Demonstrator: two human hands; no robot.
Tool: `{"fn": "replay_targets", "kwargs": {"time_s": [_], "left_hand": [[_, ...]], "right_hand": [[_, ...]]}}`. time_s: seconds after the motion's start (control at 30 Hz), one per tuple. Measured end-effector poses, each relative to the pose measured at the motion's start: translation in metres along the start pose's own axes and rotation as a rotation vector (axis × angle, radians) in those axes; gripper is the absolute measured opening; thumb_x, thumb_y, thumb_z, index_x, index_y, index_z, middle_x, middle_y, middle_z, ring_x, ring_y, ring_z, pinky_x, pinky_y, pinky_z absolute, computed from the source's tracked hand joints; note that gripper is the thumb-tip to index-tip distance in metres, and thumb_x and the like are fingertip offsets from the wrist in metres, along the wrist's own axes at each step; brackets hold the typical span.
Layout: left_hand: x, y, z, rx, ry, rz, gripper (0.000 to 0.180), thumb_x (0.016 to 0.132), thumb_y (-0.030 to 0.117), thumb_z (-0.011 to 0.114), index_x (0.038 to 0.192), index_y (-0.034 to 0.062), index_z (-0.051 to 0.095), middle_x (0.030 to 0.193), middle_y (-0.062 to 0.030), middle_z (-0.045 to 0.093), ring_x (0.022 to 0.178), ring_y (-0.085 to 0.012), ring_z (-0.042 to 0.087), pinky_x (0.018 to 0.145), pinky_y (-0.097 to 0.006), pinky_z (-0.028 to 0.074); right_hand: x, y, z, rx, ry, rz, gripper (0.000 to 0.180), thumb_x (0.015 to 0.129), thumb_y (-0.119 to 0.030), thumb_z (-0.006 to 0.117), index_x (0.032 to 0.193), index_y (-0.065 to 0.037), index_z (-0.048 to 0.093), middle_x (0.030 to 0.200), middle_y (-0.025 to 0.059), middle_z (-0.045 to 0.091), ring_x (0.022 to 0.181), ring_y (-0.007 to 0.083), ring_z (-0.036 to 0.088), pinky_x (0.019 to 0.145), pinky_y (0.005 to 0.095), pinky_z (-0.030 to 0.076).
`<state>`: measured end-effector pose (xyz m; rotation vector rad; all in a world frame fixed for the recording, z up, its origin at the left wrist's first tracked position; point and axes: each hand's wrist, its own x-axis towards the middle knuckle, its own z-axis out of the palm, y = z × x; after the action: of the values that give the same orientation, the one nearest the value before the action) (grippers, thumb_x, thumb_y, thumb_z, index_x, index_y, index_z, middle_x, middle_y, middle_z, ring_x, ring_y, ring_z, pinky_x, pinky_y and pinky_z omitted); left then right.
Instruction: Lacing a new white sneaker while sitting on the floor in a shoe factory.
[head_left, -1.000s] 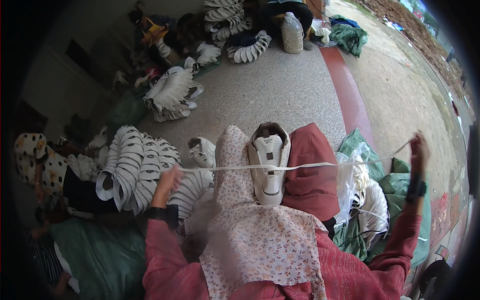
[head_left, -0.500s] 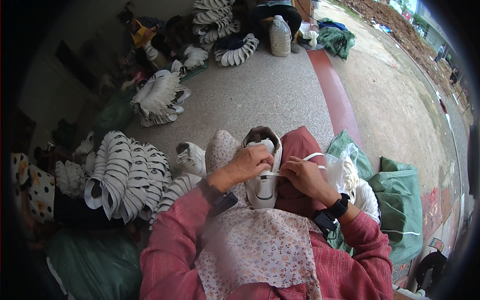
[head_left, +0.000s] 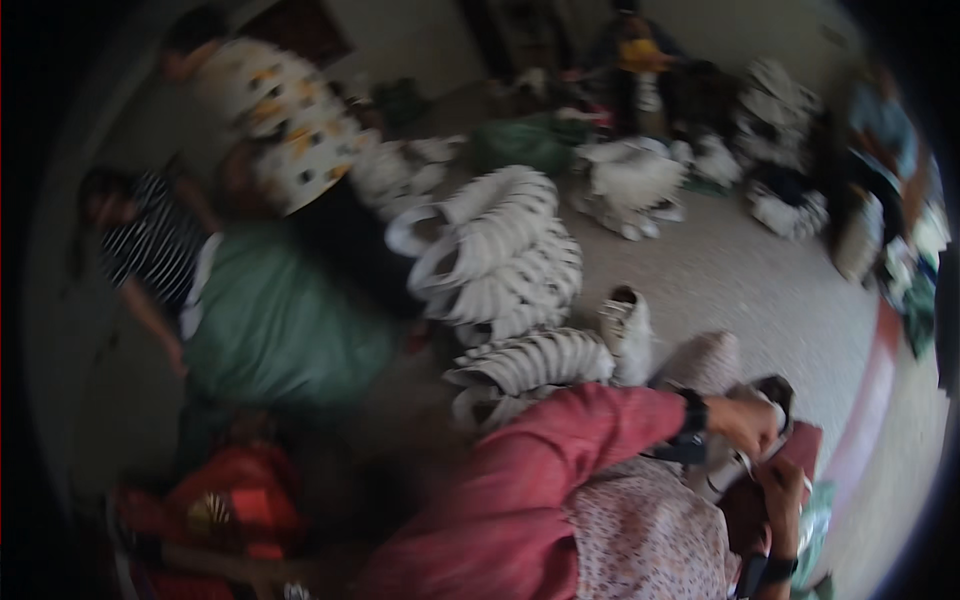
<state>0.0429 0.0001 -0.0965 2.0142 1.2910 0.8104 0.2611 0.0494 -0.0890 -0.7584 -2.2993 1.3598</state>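
Note:
On my lap rests a white shoe (head_left: 722, 474) with a dark opening, partly hidden by my hands. Over its upper, my left hand (head_left: 745, 424) has its fingers curled; what they grip is hidden and blurred. Beside the shoe, my right hand (head_left: 784, 488) is closed in a pinch on a white shoelace (head_left: 745, 464) that runs across the shoe. A patterned apron (head_left: 645, 530) covers my lap below the shoe.
Left of my knees stand a single white shoe (head_left: 627, 335) and stacked white shoe uppers (head_left: 505, 255). A big green sack (head_left: 280, 310) lies farther left, near a person in stripes (head_left: 160, 240) and one bending in a patterned shirt (head_left: 285, 120). More people sit at the back.
My view has swung left, so my hands and the shoe now appear at the lower right and people at the left show. Both hands stay at the shoe.

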Motion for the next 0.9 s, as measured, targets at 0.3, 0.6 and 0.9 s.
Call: {"fn": "replay_targets", "kwargs": {"time_s": [0.3,0.6,0.9], "left_hand": [[-0.008,-0.003,0.001,0.074,0.058,-0.057,0.015,0.062,0.02,0.075,0.075,0.0141,0.078,0.071,-0.0053,0.071,0.066,-0.021,0.067,0.061,-0.038,0.049],[-0.011,0.008,-0.01,0.064,0.048,-0.034,0.017,0.063,0.018,0.07,0.076,0.0114,0.077,0.068,-0.0069,0.07,0.063,-0.0213,0.065,0.059,-0.039,0.048],[-0.007,0.007,-0.013,0.13,-0.022,-0.113,0.023,0.063,0.02,0.073,0.082,0.0078,0.077,0.071,-0.0083,0.071,0.067,-0.022,0.065,0.062,-0.039,0.049]], "right_hand": [[0.004,0.005,0.02,-0.167,0.14,-0.157,0.014,0.082,-0.001,0.062,0.071,0.003,0.055,0.065,0.0059,0.054,0.06,0.0139,0.048,0.057,0.0316,0.039],[0.006,-0.036,0.01,-0.151,0.089,0.035,0.022,0.067,0.005,0.071,0.083,0.001,0.056,0.077,0.009,0.057,0.069,0.0214,0.056,0.061,0.0314,0.044],[0.024,-0.046,-0.006,-0.512,-0.116,-0.218,0.037,0.056,0.001,0.077,0.086,-0.002,0.056,0.089,0.0125,0.057,0.078,0.0326,0.059,0.067,0.0433,0.047]]}}
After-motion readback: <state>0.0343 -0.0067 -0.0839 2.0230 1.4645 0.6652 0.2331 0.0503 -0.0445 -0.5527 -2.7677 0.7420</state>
